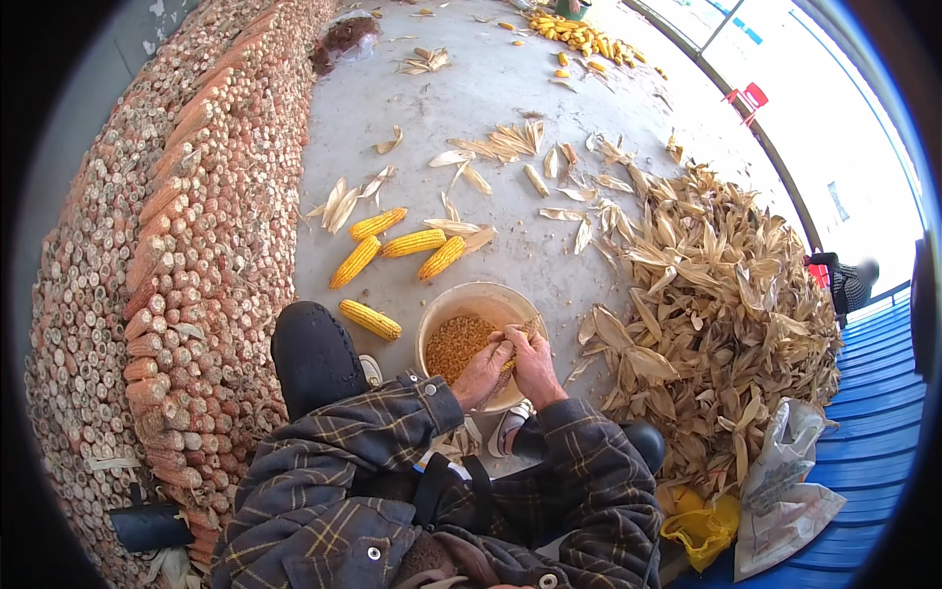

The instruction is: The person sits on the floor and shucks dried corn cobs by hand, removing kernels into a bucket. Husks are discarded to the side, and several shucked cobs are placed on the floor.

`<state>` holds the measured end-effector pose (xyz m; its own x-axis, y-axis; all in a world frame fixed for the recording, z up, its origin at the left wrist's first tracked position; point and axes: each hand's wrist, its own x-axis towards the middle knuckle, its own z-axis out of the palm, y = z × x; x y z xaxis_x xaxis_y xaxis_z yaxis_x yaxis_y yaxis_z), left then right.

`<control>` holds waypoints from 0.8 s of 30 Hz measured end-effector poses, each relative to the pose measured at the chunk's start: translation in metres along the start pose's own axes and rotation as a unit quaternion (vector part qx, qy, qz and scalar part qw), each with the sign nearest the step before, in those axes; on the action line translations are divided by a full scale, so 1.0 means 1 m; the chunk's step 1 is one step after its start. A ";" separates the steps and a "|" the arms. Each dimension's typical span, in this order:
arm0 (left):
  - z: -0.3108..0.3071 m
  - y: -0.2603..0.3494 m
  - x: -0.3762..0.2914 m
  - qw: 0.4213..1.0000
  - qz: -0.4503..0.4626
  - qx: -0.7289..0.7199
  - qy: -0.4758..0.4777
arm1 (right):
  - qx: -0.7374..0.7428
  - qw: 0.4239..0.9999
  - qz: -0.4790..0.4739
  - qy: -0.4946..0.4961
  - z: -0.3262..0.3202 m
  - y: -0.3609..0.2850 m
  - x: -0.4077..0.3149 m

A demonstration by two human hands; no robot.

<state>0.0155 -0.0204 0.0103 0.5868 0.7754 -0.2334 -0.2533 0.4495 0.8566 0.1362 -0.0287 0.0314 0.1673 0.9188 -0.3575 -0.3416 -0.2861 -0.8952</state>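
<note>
Over a pale plastic bucket [508, 298], my left hand [482, 374] and my right hand [535, 366] both grip one corn cob [505, 367]. Yellow kernels show on it between my fingers. Its upper and lower ends look largely bare, and my hands hide much of the rest. Loose corn kernels [458, 344] cover the bottom of the bucket, which stands on the floor between my legs. One yellow ear of corn [370, 319] lies just left of the bucket. Several more husked ears [413, 243] lie on the floor beyond it.
Stacked bare cobs [221, 294] form a wall on my left. A heap of dry husks [721, 316] rises at right, near a yellow plastic bag [703, 526] and a white sack [784, 486]. More ears [585, 37] are piled far ahead. A person [850, 283] is at far right.
</note>
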 end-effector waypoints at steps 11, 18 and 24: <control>0.003 0.029 -0.008 0.990 -0.109 0.036 0.082 | -0.084 0.994 -0.060 0.030 0.005 0.007 0.002; 0.000 0.019 -0.003 0.990 -0.030 0.077 0.114 | -0.013 0.999 -0.032 0.007 0.013 -0.001 -0.006; -0.005 0.011 -0.001 0.967 -0.070 0.204 0.137 | -0.073 0.997 -0.020 0.023 0.006 0.005 -0.005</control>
<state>0.0084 -0.0141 0.0181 0.3534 0.8334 -0.4250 0.1706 0.3893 0.9052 0.1277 -0.0331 0.0304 0.2222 0.9177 -0.3294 -0.1969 -0.2887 -0.9370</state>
